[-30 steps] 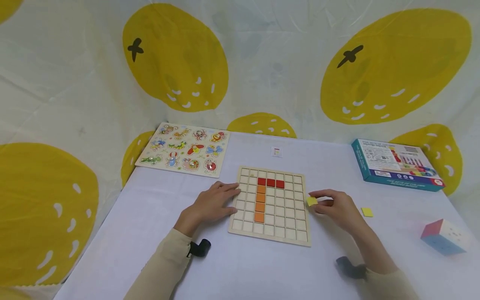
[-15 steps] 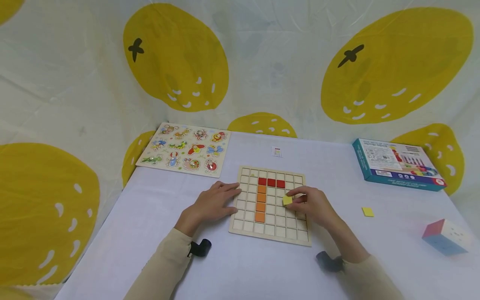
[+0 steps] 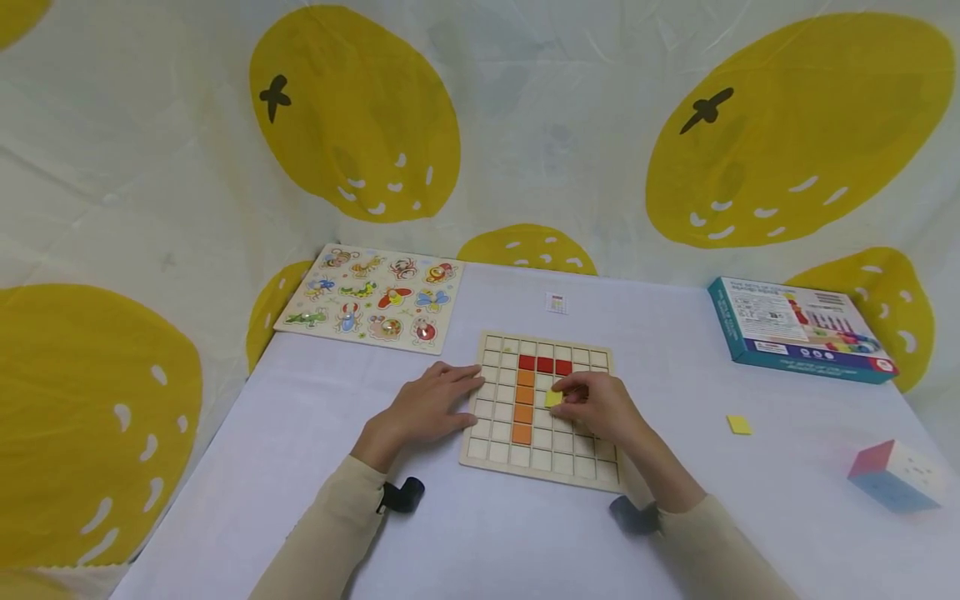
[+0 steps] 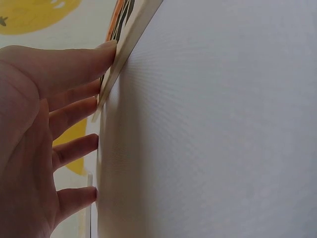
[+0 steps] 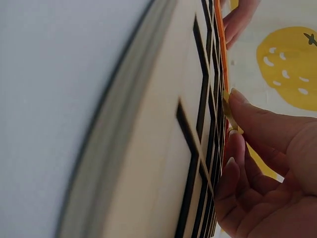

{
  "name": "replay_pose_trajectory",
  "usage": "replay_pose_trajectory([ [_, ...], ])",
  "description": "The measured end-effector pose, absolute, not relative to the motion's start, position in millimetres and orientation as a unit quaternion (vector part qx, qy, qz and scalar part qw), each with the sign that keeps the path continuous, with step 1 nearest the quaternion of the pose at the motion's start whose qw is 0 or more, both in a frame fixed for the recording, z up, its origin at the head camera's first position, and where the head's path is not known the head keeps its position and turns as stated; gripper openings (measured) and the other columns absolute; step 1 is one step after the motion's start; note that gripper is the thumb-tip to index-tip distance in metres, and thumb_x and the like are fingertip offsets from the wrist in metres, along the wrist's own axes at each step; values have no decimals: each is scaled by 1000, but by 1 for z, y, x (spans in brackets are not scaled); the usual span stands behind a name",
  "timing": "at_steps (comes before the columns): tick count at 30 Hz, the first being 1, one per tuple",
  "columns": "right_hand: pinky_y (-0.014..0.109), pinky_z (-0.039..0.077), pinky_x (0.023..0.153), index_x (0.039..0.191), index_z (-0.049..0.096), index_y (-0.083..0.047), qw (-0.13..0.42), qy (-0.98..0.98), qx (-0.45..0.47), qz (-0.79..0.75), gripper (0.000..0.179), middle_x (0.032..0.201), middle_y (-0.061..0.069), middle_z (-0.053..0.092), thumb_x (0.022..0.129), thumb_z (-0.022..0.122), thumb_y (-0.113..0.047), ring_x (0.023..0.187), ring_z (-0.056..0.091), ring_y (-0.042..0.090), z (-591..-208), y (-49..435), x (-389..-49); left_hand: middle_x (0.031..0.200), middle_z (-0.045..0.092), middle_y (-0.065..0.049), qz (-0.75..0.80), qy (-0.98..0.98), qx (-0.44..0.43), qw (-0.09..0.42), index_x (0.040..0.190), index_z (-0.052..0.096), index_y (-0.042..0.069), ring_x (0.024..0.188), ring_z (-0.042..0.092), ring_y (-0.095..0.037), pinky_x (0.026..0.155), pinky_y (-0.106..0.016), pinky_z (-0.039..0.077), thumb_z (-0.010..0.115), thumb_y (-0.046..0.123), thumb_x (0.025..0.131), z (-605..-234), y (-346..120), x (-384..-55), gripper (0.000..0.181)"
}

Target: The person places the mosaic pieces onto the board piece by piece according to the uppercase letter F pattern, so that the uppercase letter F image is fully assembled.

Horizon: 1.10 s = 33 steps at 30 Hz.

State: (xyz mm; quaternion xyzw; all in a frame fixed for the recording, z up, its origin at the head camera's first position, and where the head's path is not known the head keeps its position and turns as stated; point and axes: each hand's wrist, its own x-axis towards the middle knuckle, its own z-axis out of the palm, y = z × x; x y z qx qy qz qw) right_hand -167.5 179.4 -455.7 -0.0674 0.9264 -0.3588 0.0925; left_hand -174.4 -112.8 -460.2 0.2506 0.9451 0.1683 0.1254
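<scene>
A wooden grid board [image 3: 540, 477] lies on the white cloth, with three red square tiles [image 3: 546, 364] in a row and a column of several orange tiles [image 3: 523, 413] below the leftmost red one. My right hand [image 3: 603, 407] pinches a yellow square tile [image 3: 553, 398] over the grid, right of the orange column and below the red row. In the right wrist view that tile [image 5: 229, 111] shows edge-on between thumb and finger, close to the board. My left hand [image 3: 427, 404] rests at the board's left edge, fingers spread, the thumb [image 4: 106, 57] touching the rim.
A second yellow tile [image 3: 738, 425] lies on the cloth to the right, near a colored cube [image 3: 896, 475]. An insect puzzle board [image 3: 371, 298] stands back left, a small printed card [image 3: 557, 303] behind the grid, and a teal game box [image 3: 802, 331] back right.
My right hand has carried the yellow tile leftward from beside the board's right edge to over the grid near the orange column. The left hand stays in place.
</scene>
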Motion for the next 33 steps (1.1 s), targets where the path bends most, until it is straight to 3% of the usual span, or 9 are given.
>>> replay_pose_trajectory([
  [33,27,44,68,103,80,-11,112,931,-32,-345,24,86,4,66,82,85,-20,78,55,18,-456,165,-172,165,39,10,163,946,250,125,152,50,25,143,43,-20,99,-52,53,71,42,93,-461,-111,-175,64],
])
